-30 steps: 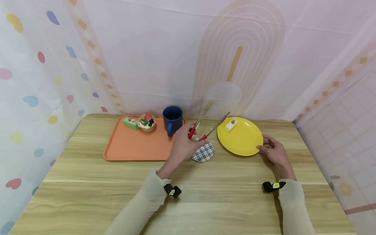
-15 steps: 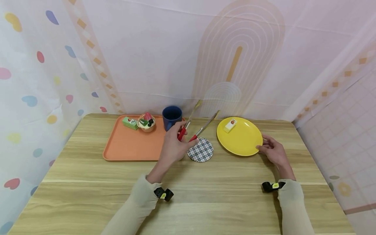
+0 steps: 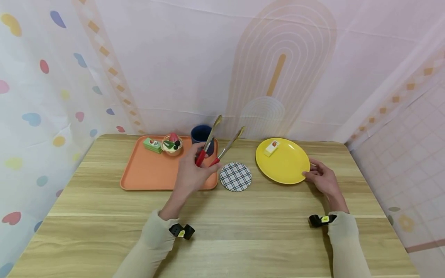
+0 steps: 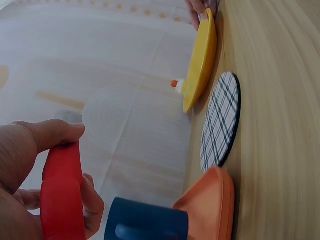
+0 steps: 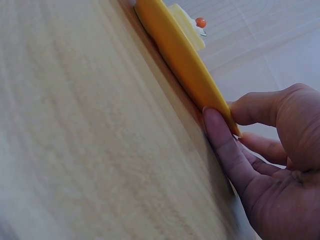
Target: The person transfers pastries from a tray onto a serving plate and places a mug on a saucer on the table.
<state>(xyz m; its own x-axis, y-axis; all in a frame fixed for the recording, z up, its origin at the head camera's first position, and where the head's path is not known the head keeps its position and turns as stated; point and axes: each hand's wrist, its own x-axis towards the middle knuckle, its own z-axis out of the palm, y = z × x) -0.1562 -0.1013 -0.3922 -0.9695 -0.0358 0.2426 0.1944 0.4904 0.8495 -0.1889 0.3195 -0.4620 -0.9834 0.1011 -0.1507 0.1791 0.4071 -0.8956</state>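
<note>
My left hand [image 3: 191, 170] holds a pair of tongs [image 3: 200, 157] by its red handles, the metal arms spread apart and pointing away with nothing between their tips. The tongs are over the right end of an orange tray [image 3: 149, 172], partly covering a dark blue mug [image 3: 200, 133]. Thumb and curled fingers show around the red handle in the left wrist view. My right hand [image 3: 325, 179] pinches the right rim of a yellow plate [image 3: 288, 166]. Near that plate's far left edge sits a small yellow-and-white toy cake slice [image 3: 272, 148] with an orange-red topping.
On the tray are a green toy cake slice [image 3: 152, 145] and a small basket of fruit and cream [image 3: 172, 145]. Between tray and plate lies a round checked coaster [image 3: 235, 177]. A patterned cloth [image 3: 194, 58] hangs behind the wooden table [image 3: 243, 231].
My left hand has carried the tongs leftward, from above the coaster to above the tray's right end, uncovering the coaster. The right hand and plate have stayed in place.
</note>
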